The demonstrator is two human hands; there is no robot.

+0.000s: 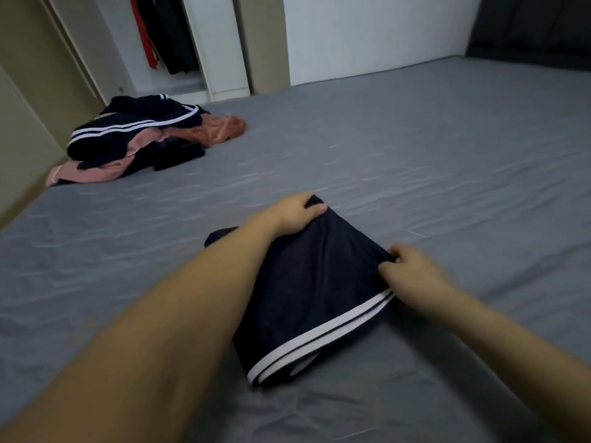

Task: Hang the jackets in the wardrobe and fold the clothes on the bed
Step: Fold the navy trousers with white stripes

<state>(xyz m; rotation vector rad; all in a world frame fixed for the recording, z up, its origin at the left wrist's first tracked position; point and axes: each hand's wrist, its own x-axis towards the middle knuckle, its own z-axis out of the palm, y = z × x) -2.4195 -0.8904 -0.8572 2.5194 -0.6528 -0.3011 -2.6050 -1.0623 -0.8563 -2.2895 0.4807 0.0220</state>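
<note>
We've got a navy garment (319,282) w/ two white stripes lying folded on the grey bed sheet (447,161), roughly centre of our view, close to us. Can't tell if it's shorts or a top; fabric looks smooth and dark, stripes run along its near edge. A bit of the same dark cloth sticks out at the left, under our left forearm.

Our left hand (295,215) grasps the garment's far corner: fingers curled over the edge, thumb on top of the cloth. Our right hand (406,270) pinches the right-hand corner, fingers bunched on the fabric just above where the stripes end. Both arms bare, reaching fwd from the bottom of the frame. Slight motion blur on both arms and hands.

Far left, near the bed's edge, sits an unfolded clothes pile (144,139), well apart from the piece we hold. In it: another navy item w/ white stripes on top, a pink/salmon garment beneath and a rust-orange bit poking out to the right, plus more dark cloth at the front.

Beyond the pile the white wardrobe (220,52) stands open; inside hang dark clothes (176,36) and sth red (145,36) beside them. A white wall panel runs along the far side of the bed; a dark headboard or curtain sits top right, too dim to tell which.
</note>
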